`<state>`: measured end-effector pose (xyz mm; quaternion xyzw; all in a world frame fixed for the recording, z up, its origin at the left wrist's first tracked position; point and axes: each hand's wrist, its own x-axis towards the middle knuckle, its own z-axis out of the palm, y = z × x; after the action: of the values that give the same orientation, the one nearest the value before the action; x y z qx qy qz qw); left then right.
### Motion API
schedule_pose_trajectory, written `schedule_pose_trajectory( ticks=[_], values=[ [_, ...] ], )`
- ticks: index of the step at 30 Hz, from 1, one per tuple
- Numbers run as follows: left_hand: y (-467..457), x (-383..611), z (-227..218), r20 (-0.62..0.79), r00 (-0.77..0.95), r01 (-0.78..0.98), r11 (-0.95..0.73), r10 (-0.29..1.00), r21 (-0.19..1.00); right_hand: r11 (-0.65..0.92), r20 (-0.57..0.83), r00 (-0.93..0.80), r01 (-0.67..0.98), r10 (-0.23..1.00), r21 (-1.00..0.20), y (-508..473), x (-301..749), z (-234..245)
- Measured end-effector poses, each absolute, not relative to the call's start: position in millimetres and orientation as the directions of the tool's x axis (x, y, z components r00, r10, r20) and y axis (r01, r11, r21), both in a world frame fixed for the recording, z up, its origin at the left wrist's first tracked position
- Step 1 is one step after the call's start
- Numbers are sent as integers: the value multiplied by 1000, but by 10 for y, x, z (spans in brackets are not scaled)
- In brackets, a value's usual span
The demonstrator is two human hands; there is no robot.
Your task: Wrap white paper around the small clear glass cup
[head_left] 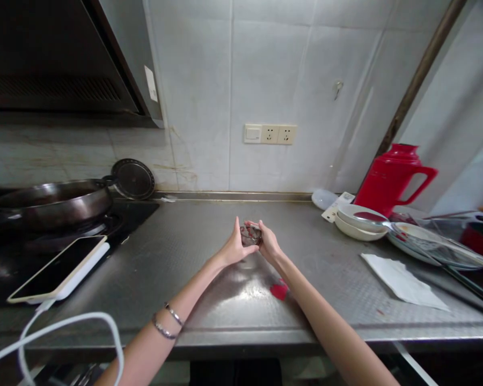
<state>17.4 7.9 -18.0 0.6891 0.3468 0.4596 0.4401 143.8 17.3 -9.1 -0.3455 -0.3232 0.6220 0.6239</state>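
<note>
Both of my arms reach forward over a steel counter [209,268]. My left hand [234,247] and my right hand [268,240] meet above the counter's middle and together hold a small clear glass dish [250,235] with something dark inside. Fingers of both hands curl round its rim. Two bracelets sit on my left wrist. A small red piece [279,290] lies on the counter just under my right forearm.
A wok [52,201] and a round lid [133,178] stand at the left on the stove. A phone on a white power bank [58,268] lies nearby with a white cable. At the right are stacked bowls [360,221], a red thermos jug [394,177], a plate and a paper napkin [402,281].
</note>
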Motion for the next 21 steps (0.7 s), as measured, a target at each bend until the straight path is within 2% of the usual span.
schedule_pose_trajectory(
  ticks=[4, 9, 16, 21],
  values=[
    [152, 146, -246, 276, 263, -37, -276, 925, 960, 6, 15, -11, -552, 1000, -834, 170, 1403, -62],
    [185, 131, -337, 375, 260, -93, -363, 890, 927, 69, 62, 31, -521, 998, -850, 203, 1337, -102],
    [189, 159, -354, 470, 31, 94, -471, 882, 877, 126, 72, 126, -496, 989, -859, 217, 1274, -163],
    [180, 130, -299, 409, 22, 161, -407, 912, 899, 89, 35, 109, -549, 993, -831, 211, 1257, -157]
  ],
)
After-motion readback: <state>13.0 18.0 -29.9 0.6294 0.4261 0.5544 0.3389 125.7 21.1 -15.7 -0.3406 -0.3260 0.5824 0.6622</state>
